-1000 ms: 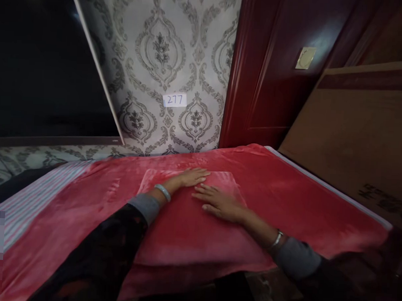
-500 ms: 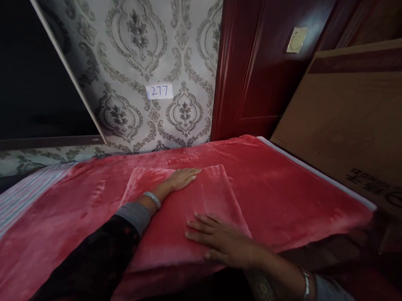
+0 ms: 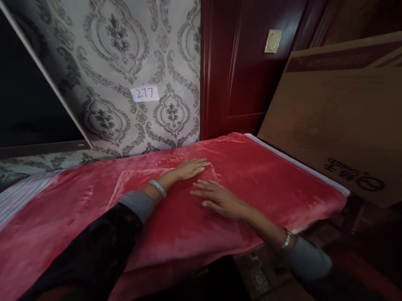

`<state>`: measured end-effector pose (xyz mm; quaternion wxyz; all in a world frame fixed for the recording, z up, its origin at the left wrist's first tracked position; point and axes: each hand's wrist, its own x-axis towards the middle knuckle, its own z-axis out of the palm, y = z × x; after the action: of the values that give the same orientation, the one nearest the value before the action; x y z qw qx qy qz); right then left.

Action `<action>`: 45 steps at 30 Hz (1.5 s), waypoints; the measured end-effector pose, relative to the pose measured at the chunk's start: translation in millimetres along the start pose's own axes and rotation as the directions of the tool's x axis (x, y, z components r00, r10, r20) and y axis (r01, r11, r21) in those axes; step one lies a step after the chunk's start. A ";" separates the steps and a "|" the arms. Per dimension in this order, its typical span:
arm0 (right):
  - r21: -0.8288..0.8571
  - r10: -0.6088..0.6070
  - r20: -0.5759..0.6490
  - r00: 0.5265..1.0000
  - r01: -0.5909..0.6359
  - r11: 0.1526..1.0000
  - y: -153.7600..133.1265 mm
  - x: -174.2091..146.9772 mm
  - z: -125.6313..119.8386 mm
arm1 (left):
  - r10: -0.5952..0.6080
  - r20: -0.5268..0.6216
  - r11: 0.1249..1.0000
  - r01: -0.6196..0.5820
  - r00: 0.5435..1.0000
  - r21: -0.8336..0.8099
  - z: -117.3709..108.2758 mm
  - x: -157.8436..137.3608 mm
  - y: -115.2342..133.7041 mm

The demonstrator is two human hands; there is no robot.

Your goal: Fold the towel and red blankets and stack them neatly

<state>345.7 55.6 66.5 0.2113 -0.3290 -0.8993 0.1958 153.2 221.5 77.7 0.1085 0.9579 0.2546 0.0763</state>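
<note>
A folded square of plush red fabric [image 3: 185, 216] lies on a larger red plush blanket [image 3: 269, 175]. My left hand [image 3: 191, 168] lies flat near the folded piece's far right corner, fingers stretched to the right. A pale bangle circles that wrist. My right hand [image 3: 220, 198] is over the right part of the folded piece, with its fingers spread and pointing left. Whether its palm presses on the fabric or hovers just above it, I cannot tell. Neither hand has cloth gripped between its fingers.
Striped fabric [image 3: 19, 196] shows at the left end beside the blanket. A dark flat screen [image 3: 24, 85] stands at the back left, before patterned wallpaper [image 3: 119, 45] with a "277" label [image 3: 145, 93]. A large cardboard box [image 3: 342, 108] leans at the right, near a dark red door panel [image 3: 238, 59].
My right hand has moved farther away from me, up toward my left hand. My left hand has shifted slightly toward the corner. The view has turned a little to the right.
</note>
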 end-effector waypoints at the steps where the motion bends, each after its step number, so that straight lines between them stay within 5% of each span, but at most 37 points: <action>1: -0.015 0.016 0.013 1.000 -0.016 1.000 8.4 6.9 2.3 | 0.001 0.018 1.000 0.000 1.000 -0.016 5.4 7.8 1.9; 11: 0.027 0.029 0.127 0.992 -0.033 0.999 18.6 -3.3 29.4 | -0.044 -0.024 0.999 0.044 0.999 -0.030 49.8 14.5 -10.4; 20: 0.087 0.093 0.182 0.979 -0.110 0.990 -47.9 -77.8 44.1 | -0.039 -0.054 0.998 0.037 0.998 -0.044 48.5 13.9 -5.4; 26: 0.101 0.119 0.232 0.965 -0.146 0.984 -85.9 -102.1 35.7 | -0.151 0.048 0.988 0.152 0.987 -0.014 30.0 13.4 8.8; 30: 0.068 0.054 0.163 0.985 -0.066 0.995 -93.0 -66.4 14.0 | -0.078 -0.027 0.996 0.077 0.997 -0.040 -1.4 -14.6 -1.9; 35: 0.004 -0.088 0.155 0.984 0.088 0.996 -67.9 26.2 17.5 | -0.089 -0.036 0.995 0.087 0.995 -0.049 -31.5 -80.3 -35.0; 40: -0.074 -0.078 0.187 0.979 0.093 0.993 -32.5 88.0 49.8 | -0.204 -0.057 0.979 0.204 0.977 -0.009 -6.1 -124.0 -52.8; 45: -0.083 -0.057 0.253 0.966 0.080 0.993 -20.2 88.5 66.6 | -0.223 -0.129 0.974 0.227 0.966 0.019 24.2 -131.1 -54.2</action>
<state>240.1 86.8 43.0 0.0874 -0.2797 -0.9378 0.1863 19.9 197.2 29.0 0.0842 0.9177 0.3693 0.1198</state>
